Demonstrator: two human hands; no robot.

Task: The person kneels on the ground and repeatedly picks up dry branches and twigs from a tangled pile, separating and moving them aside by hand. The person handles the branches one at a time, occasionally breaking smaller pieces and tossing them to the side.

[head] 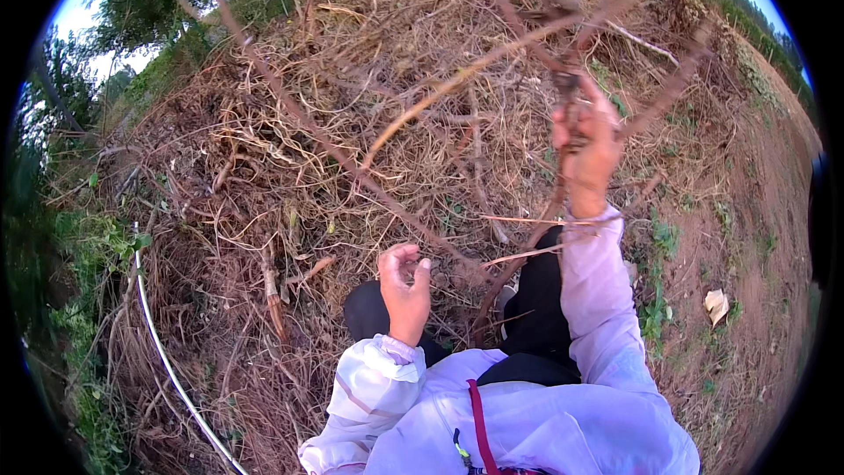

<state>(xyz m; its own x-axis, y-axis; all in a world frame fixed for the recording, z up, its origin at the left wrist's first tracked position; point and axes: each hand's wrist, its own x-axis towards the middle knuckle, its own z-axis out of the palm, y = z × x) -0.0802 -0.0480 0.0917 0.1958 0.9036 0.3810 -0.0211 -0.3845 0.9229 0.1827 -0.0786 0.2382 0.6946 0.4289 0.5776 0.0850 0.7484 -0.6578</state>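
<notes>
My right hand [589, 138] is raised in front of me, its fingers closed around a branched dry stem [568, 82]. Several blurred brown twigs fan out above and beside that hand. A long thin branch [300, 115] slants from the upper left down towards my knees; whether it joins the held stem I cannot tell. Near my left knee, my left hand [405, 290] hovers with its fingers loosely curled and nothing visible in it. Beneath both hands lies a heap of dry vines and twigs [277, 152].
A pale thin pipe or hose [165, 356] curves along the left side. Green plants [86, 316] grow beyond it. Bare reddish soil [758, 224] runs down the right, with a dry leaf [716, 305] on it. A broken stick [273, 297] lies left of my left hand.
</notes>
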